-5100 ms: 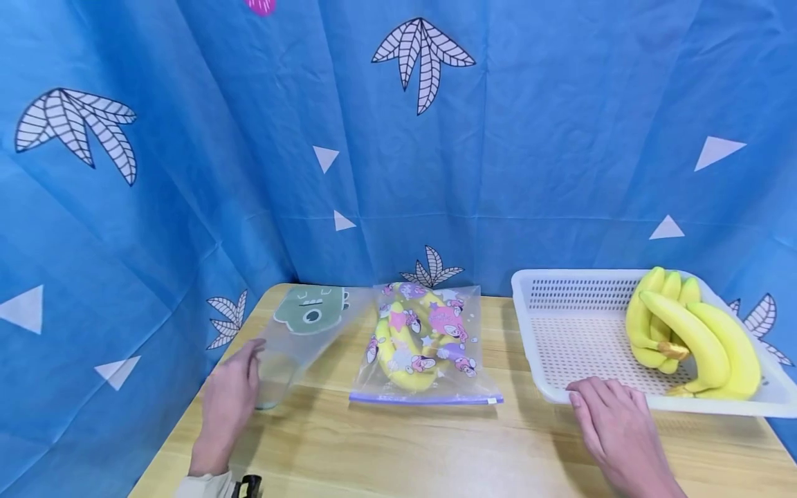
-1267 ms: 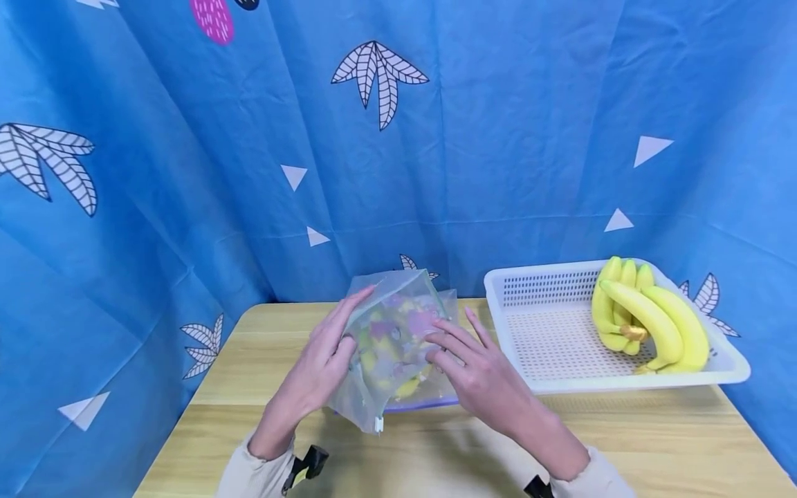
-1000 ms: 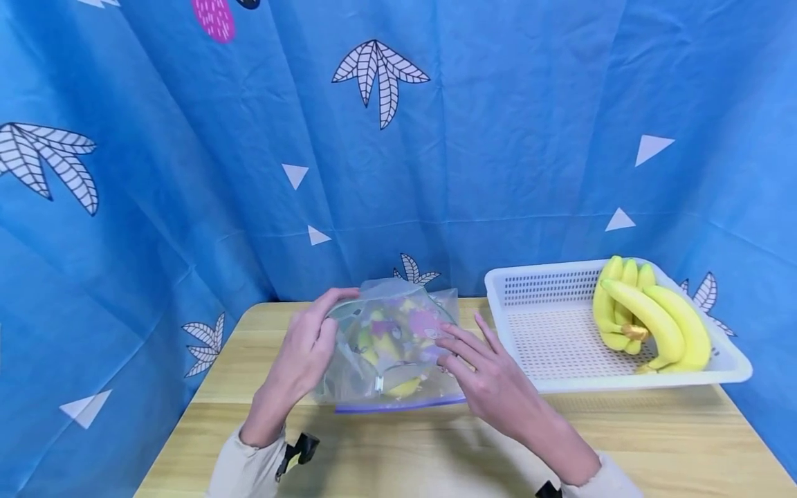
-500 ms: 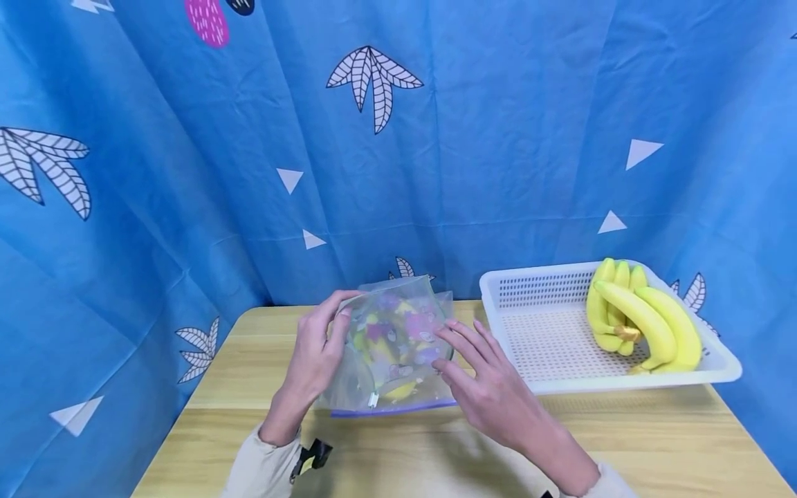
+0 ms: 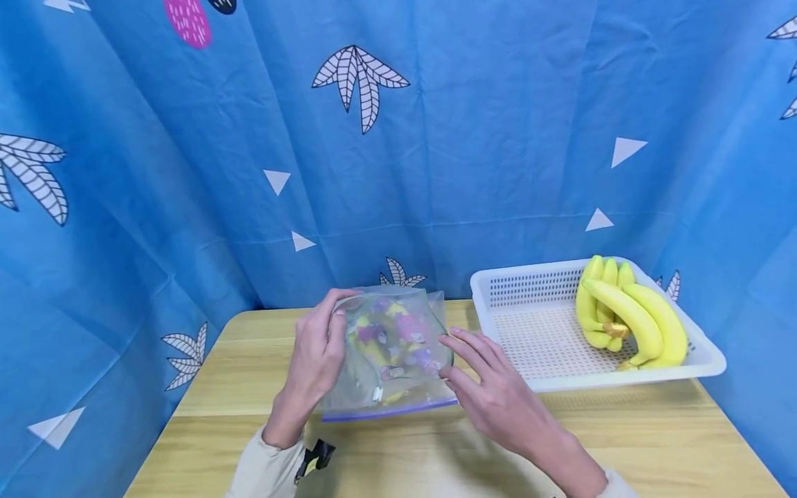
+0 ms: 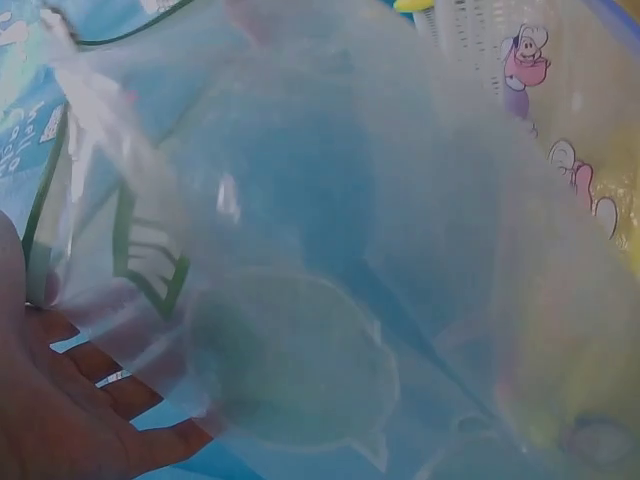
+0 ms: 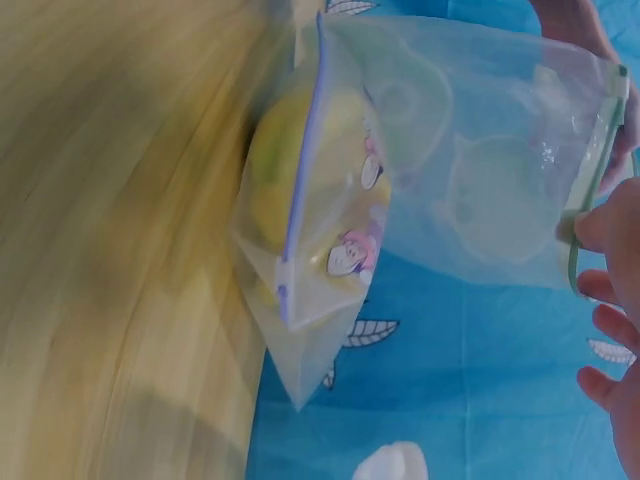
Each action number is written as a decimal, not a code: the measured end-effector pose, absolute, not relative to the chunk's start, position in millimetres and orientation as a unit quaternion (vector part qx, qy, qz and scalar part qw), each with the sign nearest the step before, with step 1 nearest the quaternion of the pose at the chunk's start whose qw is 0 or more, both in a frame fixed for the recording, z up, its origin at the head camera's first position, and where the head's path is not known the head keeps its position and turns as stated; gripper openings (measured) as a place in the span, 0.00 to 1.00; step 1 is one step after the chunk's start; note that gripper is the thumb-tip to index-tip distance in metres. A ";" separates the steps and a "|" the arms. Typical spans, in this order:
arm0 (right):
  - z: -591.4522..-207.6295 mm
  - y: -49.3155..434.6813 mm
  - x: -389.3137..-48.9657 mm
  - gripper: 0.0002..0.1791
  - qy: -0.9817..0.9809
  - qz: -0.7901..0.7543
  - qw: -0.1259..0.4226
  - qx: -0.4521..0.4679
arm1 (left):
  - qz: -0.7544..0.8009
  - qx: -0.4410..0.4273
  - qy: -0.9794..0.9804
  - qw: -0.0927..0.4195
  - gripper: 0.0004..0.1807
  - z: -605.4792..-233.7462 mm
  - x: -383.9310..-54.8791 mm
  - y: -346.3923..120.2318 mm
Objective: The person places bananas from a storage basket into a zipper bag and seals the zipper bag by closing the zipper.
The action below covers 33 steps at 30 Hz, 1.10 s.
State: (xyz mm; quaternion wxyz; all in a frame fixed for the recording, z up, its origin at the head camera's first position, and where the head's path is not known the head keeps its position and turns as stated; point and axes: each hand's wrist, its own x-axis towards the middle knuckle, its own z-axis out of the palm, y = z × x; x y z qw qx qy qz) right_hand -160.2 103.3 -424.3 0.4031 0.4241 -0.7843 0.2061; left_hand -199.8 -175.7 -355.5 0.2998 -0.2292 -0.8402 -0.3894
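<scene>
My left hand (image 5: 317,346) grips the left side of the mouth of a frosted zip-top bag (image 7: 500,120) with a green closure. My right hand (image 5: 498,380) pinches the opposite edge of the mouth between thumb and fingers, as the right wrist view shows. Held up off the table, the bag has its mouth parted and turned toward me; nothing shows inside. Pale green cartoon prints (image 6: 290,360) mark its side. Behind it, a clear printed zip bag (image 7: 345,190) with a purple closure lies on the table with bananas inside, seen through the frosted bag in the head view.
To the right, a white plastic basket (image 5: 529,380) stands near the table's back edge, with several bananas (image 5: 629,318) at its right end. The wooden table (image 5: 398,456) ends at a blue patterned curtain (image 5: 498,138) behind and at the sides.
My left hand has brought the frosted bag from the left to the middle, before the banana bag. My right hand has left the basket rim for the bag's mouth, which now stands parted.
</scene>
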 end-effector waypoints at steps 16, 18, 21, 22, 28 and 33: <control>-410.8 140.8 -157.4 0.18 -0.784 0.237 0.418 0.393 | -0.375 -0.218 -0.840 0.326 0.16 -359.0 -201.5 -169.0; -409.3 156.2 -160.4 0.19 -0.795 0.235 0.416 0.374 | -0.378 -0.217 -0.838 0.327 0.16 -358.8 -201.8 -170.7; -405.6 182.5 -166.3 0.21 -0.811 0.232 0.416 0.341 | -0.382 -0.214 -0.838 0.324 0.16 -357.7 -201.6 -173.9; -404.1 192.2 -168.6 0.21 -0.815 0.232 0.417 0.329 | -0.383 -0.213 -0.839 0.322 0.16 -357.0 -201.3 -174.6; -395.6 260.4 -179.7 0.15 -0.861 0.231 0.395 0.222 | -0.383 -0.219 -0.841 0.313 0.16 -355.2 -202.6 -175.2; -390.8 315.1 -189.3 0.24 -0.928 0.228 0.283 0.085 | -0.386 -0.225 -0.838 0.314 0.16 -355.3 -204.8 -173.1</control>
